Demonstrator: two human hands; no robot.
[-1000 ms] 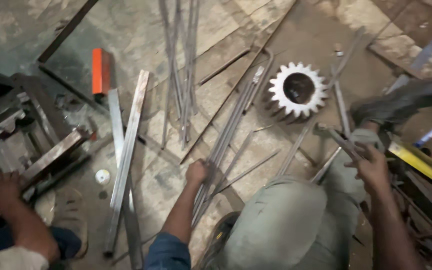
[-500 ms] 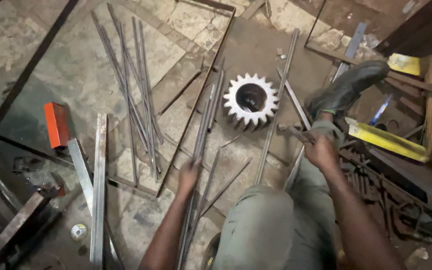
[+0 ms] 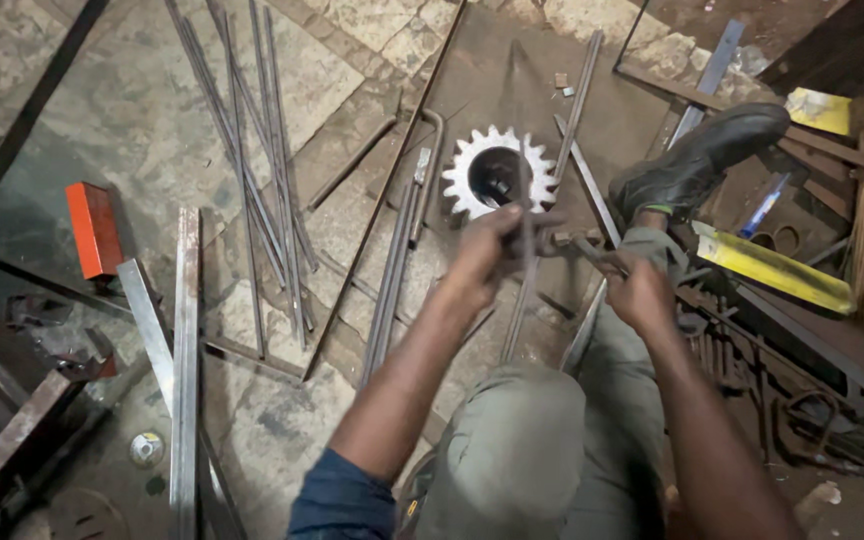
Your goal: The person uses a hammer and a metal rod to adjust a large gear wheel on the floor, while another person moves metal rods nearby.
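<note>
Steel rod [image 3: 518,310] in both hands [image 3: 492,245]

Left hand [image 3: 487,250] gripping thin steel rod [image 3: 520,300], right hand [image 3: 640,292] on pliers [image 3: 582,248], above toothed gear [image 3: 497,172].

Stone floor [image 3: 132,120] with steel rods [image 3: 252,170]

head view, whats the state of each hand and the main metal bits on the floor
left hand: closed around a thin rod
thin rod: held, lifted off the floor
right hand: gripping a metal tool
gear: lying flat
orange block: lying flat
boot: resting on the floor
</note>
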